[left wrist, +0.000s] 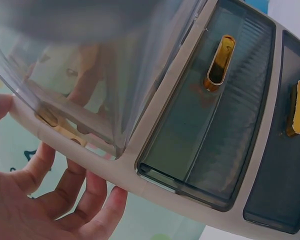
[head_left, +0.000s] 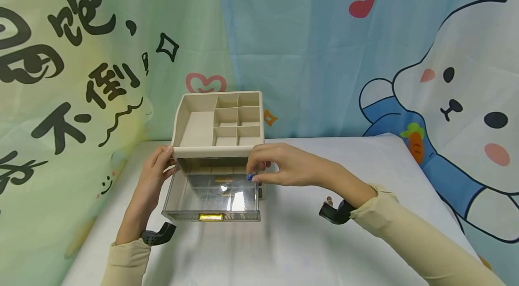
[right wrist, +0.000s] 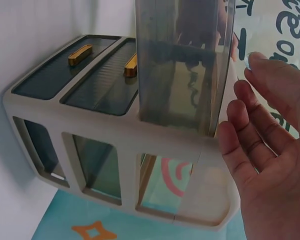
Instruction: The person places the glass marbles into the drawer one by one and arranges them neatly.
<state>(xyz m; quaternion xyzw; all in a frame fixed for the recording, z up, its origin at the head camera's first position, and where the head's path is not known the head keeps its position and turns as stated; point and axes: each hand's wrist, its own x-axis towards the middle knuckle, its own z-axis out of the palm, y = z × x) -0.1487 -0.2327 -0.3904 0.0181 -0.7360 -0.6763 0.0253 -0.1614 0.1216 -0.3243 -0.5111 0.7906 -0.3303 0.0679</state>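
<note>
A cream desktop drawer organizer (head_left: 219,152) stands on the table, its clear top drawer (head_left: 211,214) pulled out toward me. My left hand (head_left: 156,171) grips the organizer's left edge; in the left wrist view its fingers (left wrist: 70,187) curl against the side with the thumb at the rim. Over the right side of the drawer, my right hand (head_left: 293,166) pinches a small blue object (head_left: 250,177) between thumb and fingertips. Its kind is too small to tell. In the right wrist view the fingers (right wrist: 252,132) hover beside the drawer wall.
Divided compartments (head_left: 237,117) form the organizer's top. Two dark drawers with gold handles (left wrist: 221,62) sit pushed in below the clear one. Small brownish pieces (head_left: 329,201) lie on the white tablecloth (head_left: 300,241) near my right wrist. A printed curtain (head_left: 284,52) hangs behind.
</note>
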